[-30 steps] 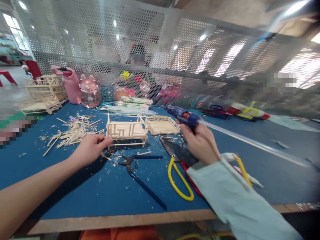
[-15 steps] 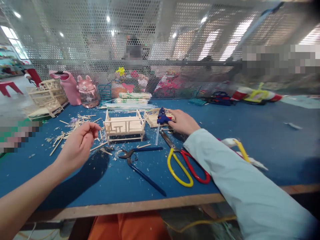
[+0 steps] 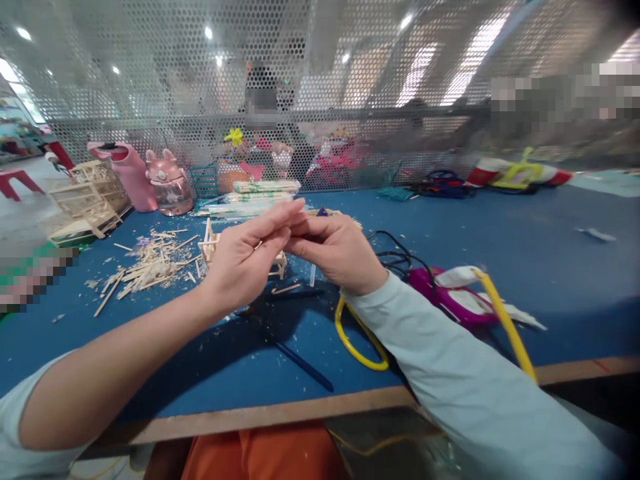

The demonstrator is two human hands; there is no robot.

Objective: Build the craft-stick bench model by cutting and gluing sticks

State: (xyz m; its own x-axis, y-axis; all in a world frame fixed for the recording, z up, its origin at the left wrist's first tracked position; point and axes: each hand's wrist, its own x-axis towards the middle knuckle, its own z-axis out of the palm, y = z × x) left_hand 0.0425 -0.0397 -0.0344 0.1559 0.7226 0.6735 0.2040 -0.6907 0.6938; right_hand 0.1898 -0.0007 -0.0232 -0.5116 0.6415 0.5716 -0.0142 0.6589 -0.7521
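Note:
My left hand (image 3: 247, 257) and my right hand (image 3: 340, 250) meet at the fingertips in the middle, above the table. The left fingers are pressed together and stretched over the right fingertips. My right hand is closed in a pinch; anything between the fingers is too small or hidden. Behind my left hand is a small wooden stick frame (image 3: 207, 243), mostly covered. The glue gun's blue tip (image 3: 323, 212) shows just past my right hand, with its clear glue stick (image 3: 313, 275) below. Dark blue pliers (image 3: 300, 365) and scissors with a yellow handle (image 3: 360, 357) lie nearer me.
Loose wooden sticks (image 3: 160, 263) and scraps lie left on the blue table (image 3: 200, 380). Behind stand a pink bottle (image 3: 135, 177), a clear pink bottle (image 3: 170, 183) and wrapped stick bundles (image 3: 265, 189). At right are a purple tool (image 3: 463, 300) and cables. A person sits beyond the mesh.
My right hand has left the glue gun and moved slightly left. My left hand has moved right and up, from beside the wooden frame to my right hand.

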